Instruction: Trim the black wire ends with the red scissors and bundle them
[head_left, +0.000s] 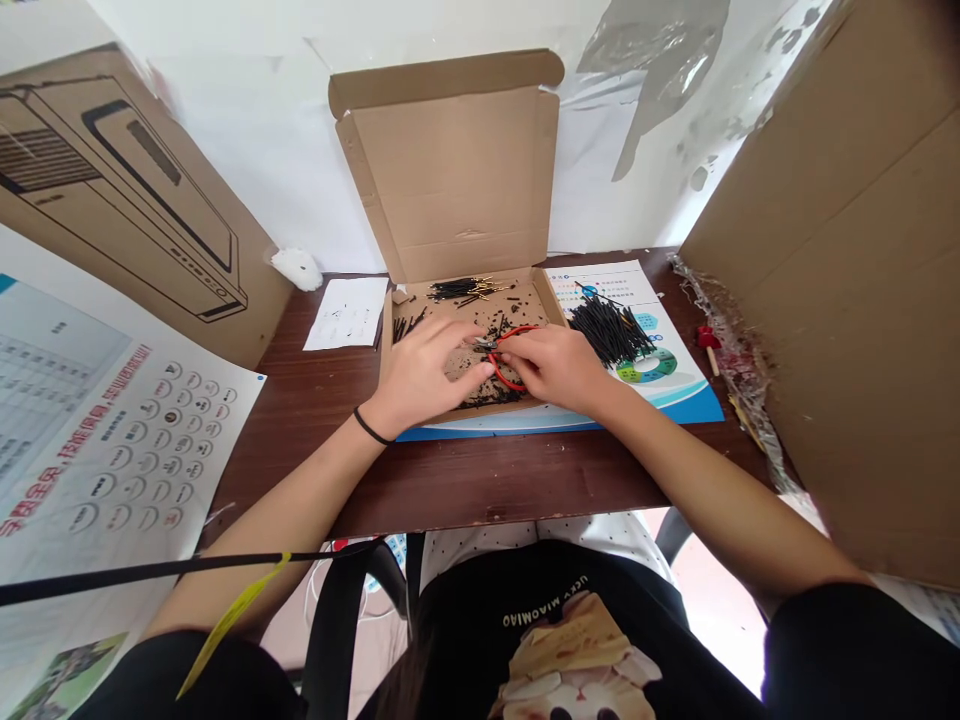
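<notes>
Over the open cardboard box, my right hand (562, 368) is closed around the small red-handled scissors (510, 380), whose short metal blades point left. My left hand (427, 368) reaches in from the left side. Its thumb and forefinger are apart on either side of the blades, and I see nothing held between them. Below and around both hands, the floor of the shallow cardboard box (551, 290) is scattered with small black bits. A bundle of thin black sticks with gold-coloured ends (461, 289) lies at the back of the box.
A pile of black sticks (611, 330) lies on a printed sheet (694, 390) right of the box. White paper (345, 313) lies to its left. Large cardboard panels (840, 280) stand at both sides. A red-headed object (706, 338) and crumpled plastic (739, 385) are at the right edge.
</notes>
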